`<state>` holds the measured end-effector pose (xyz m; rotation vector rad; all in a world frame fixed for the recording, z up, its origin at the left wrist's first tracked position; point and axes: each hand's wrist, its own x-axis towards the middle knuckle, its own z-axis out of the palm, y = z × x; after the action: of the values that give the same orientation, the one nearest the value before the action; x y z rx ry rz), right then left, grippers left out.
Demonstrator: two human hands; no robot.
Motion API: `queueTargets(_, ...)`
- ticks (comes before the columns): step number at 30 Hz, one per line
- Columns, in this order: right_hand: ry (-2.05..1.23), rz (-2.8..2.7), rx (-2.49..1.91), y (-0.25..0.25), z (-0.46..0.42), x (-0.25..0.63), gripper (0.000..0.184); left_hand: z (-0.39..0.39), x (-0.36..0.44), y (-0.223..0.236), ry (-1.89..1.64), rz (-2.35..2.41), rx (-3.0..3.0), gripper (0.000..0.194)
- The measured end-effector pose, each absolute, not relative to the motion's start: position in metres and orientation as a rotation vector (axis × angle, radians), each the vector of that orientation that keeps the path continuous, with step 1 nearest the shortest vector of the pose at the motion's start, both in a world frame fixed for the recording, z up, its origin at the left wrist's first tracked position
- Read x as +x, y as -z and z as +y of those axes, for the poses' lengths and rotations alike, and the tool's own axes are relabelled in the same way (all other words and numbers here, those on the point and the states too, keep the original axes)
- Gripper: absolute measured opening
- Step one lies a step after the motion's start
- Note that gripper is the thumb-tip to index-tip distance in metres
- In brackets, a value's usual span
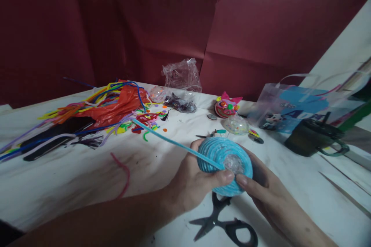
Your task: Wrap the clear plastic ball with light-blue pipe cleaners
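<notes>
Between my two hands is a ball wrapped in coils of light blue pipe cleaner [208, 149], with a clear patch showing at its near right side. My left hand [191, 179] wraps its left side, the thumb pressing close to the clear patch. My right hand [265, 185] holds the right side, its thumb tip near the left thumb. A loose length of blue pipe cleaner [174, 141] sticks out from the ball toward the upper left. Black-handled scissors [213, 222] lie spread on the table just below the ball.
Colourful pipe cleaners lie over a red plastic bag [116, 104] and a black phone-like object [58, 139] at left. Behind the ball sit a pink decorated ball [227, 107] and a clear ball [237, 124]. A dark mug [314, 139] and printed bag [304, 102] stand right.
</notes>
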<state>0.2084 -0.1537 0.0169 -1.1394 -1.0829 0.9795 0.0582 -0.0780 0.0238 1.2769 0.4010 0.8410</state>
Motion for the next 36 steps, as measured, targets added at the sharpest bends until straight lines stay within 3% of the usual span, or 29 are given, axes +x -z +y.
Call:
queueTargets(5,-0.974,-1.11,-1.143,-0.015,-0.152,0.213,0.074,-0.079,0.058,-0.024,-0.837,0.4,1.27,0.058)
queueTargets(11,-0.998,-1.195,-1.176,-0.011,-0.15,0.222,0.086,-0.079,0.059,-0.022,-0.849,0.417,1.215,0.059)
queueTargets(17,-1.039,-1.221,-1.171,-0.016,-0.153,0.217,0.08,-0.078,0.056,-0.035,-0.857,0.425,1.18,0.033)
queueTargets(20,-1.058,-1.204,-1.159,-0.015,-0.152,0.216,0.07,-0.076,0.055,-0.035,-0.827,0.397,1.176,0.029)
queueTargets(27,-1.042,-1.191,-1.202,-0.013,-0.151,0.213,0.053,-0.067,0.056,-0.027,-0.787,0.357,1.27,0.036)
queueTargets(32,-1.007,-1.222,-1.22,-0.017,-0.149,0.209,0.055,-0.063,0.055,-0.029,-0.812,0.507,1.252,0.054)
queueTargets(36,-0.987,-1.213,-1.249,-0.015,-0.149,0.21,0.053,-0.063,0.055,-0.033,-0.737,0.478,1.272,0.051)
